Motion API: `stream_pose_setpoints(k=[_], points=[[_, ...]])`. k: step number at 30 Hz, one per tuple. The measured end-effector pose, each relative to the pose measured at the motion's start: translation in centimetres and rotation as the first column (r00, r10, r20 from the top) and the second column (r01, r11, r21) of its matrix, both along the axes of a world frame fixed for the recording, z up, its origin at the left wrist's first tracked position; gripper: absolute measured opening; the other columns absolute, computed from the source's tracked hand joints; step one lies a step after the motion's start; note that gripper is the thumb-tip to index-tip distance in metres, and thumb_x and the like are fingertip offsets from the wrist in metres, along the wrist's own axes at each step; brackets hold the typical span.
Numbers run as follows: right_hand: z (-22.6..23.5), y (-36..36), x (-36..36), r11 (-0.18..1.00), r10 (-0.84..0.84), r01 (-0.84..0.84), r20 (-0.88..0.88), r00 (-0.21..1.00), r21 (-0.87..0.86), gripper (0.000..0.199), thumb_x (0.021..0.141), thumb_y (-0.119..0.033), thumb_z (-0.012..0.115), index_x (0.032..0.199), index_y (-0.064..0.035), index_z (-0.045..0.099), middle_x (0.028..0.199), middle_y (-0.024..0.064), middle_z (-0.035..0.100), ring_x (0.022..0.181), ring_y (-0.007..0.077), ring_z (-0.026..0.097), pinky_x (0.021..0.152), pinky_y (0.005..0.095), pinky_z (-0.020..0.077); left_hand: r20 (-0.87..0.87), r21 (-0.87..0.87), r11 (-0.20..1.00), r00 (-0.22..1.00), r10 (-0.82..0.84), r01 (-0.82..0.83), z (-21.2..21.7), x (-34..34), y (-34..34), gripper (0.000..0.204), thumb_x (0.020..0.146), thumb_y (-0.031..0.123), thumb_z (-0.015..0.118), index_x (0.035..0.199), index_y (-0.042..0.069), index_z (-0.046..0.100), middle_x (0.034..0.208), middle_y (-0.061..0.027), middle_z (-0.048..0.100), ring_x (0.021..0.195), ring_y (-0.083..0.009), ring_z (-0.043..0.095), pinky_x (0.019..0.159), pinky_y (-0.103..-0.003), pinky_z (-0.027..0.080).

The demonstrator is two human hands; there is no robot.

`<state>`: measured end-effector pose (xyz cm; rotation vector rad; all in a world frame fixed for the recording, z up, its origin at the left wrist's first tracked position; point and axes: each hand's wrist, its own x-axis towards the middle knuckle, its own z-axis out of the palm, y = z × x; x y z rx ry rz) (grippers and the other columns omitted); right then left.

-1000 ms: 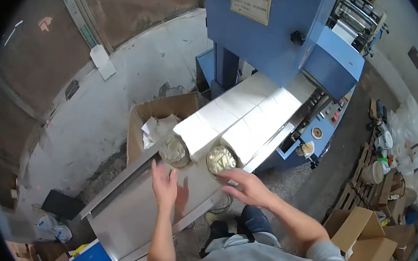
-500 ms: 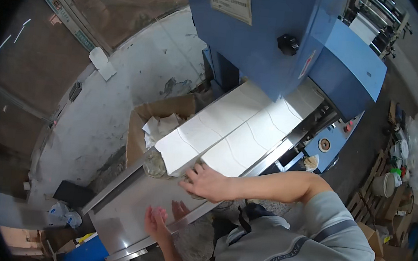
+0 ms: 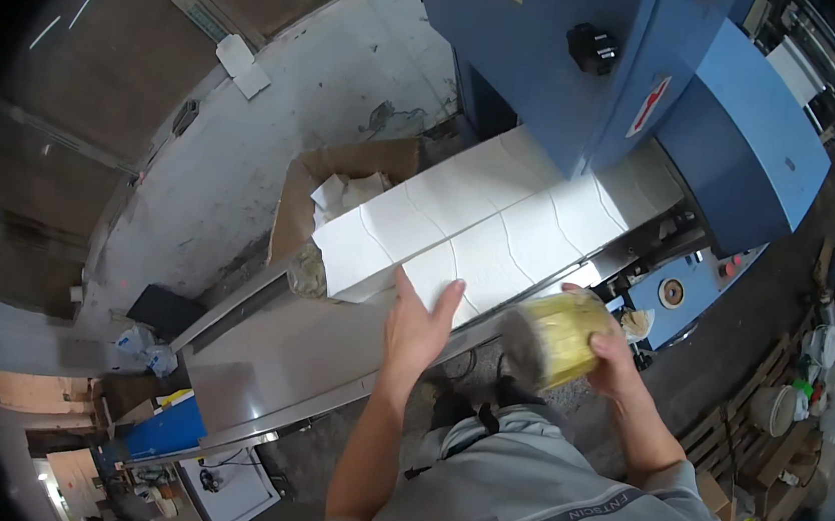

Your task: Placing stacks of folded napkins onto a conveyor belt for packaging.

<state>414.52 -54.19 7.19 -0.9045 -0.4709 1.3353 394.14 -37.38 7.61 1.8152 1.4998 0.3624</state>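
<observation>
Two side-by-side rows of folded white paper sheets lie along a metal conveyor bed, a far row [image 3: 391, 220] and a near row [image 3: 530, 236]. My left hand [image 3: 413, 332] is at the front end of the near row, thumb and fingers spread against the paper. Off the bed's near side, my right hand [image 3: 617, 362] grips a thick cylinder [image 3: 569, 337] with a yellow wrapped side and a grey end; some of those fingers are hidden behind it. A similar roundish block [image 3: 307, 272], partly hidden, stands against the far row's front end.
A blue machine [image 3: 527, 60] rises over the rows' far end, with a black knob [image 3: 592, 48] on its side. Beyond the bed sits a cardboard box [image 3: 295, 194] of waste paper. A control panel [image 3: 706, 288] and a wooden pallet [image 3: 723, 431] are at the right.
My right hand has lifted the cylinder from the near row's front end and carried it right, off the bed. My left hand has moved up from the bed to that row's end.
</observation>
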Motion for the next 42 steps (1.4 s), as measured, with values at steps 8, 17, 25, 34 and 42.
stream_pose_setpoints(k=[8, 17, 25, 34, 42], points=[[-4.3, -3.5, 0.5, 0.981, -0.133, 0.129, -0.013, 0.991, -0.145, 0.092, 0.071, -0.045, 0.07, 0.141, 0.0037, 0.035, 0.126, 0.016, 0.054, 0.115, 0.0244, 0.057, 0.1, 0.0339, 0.0435, -0.074, -0.024, 0.999, 0.996, -0.047, 0.045, -1.2, 1.1, 0.1, 0.092, 0.083, 0.035, 0.062, 0.143, -0.015, 0.013, 0.116, -0.0365, 0.058, 0.108, -0.0464, 0.059, 0.094, -0.045, 0.046], [-2.7, 2.1, -6.6, 0.929, 0.368, -0.355, -0.34, 0.866, 0.101, 0.098, 0.073, -0.04, 0.074, 0.147, 0.0034, 0.026, 0.132, 0.0146, 0.048, 0.121, 0.0245, 0.052, 0.105, 0.0348, 0.0404, 0.04, 0.064, 0.998, 0.999, 0.005, -0.008, -2.1, -2.0, 0.6, 0.075, 0.077, 0.018, 0.063, 0.14, -0.008, 0.03, 0.111, -0.0273, 0.064, 0.1, -0.038, 0.065, 0.088, -0.041, 0.05], [-3.7, 5.4, -10.8, 0.94, 0.316, -0.337, -0.237, 0.919, -0.055, 0.097, 0.076, -0.042, 0.069, 0.15, -0.0003, 0.021, 0.138, 0.0195, 0.043, 0.126, 0.0292, 0.048, 0.107, 0.039, 0.0383, 0.576, -0.431, 0.887, 0.707, 0.411, -0.164, -8.3, -20.6, 1.7, 0.068, 0.077, 0.012, 0.06, 0.142, 0.003, 0.041, 0.092, -0.0042, 0.062, 0.076, -0.0139, 0.058, 0.061, -0.028, 0.047], [-4.0, 4.4, -12.6, 0.996, 0.054, -0.057, -0.037, 0.998, -0.073, 0.072, 0.084, -0.04, 0.057, 0.14, 0.001, 0.041, 0.136, 0.0165, 0.052, 0.125, 0.0279, 0.052, 0.108, 0.0411, 0.0403, 0.572, -0.542, 0.828, 0.659, 0.489, -0.144, -7.7, -53.0, 4.3, 0.064, 0.072, 0.016, 0.057, 0.133, 0.001, 0.049, 0.115, -0.0094, 0.063, 0.103, -0.0227, 0.062, 0.085, -0.036, 0.051], [-2.9, 4.8, -16.0, 1.0, -0.021, 0.021, -0.004, 1.0, -0.022, 0.066, 0.086, -0.034, 0.058, 0.14, 0.0002, 0.041, 0.135, 0.0154, 0.052, 0.124, 0.0281, 0.053, 0.104, 0.0432, 0.0442, 0.49, -0.629, 0.706, 0.538, 0.686, -0.326, -6.6, -68.4, 5.0, 0.049, 0.093, 0.038, 0.048, 0.127, 0.004, 0.057, 0.119, -0.008, 0.064, 0.105, -0.0207, 0.061, 0.089, -0.038, 0.048]])
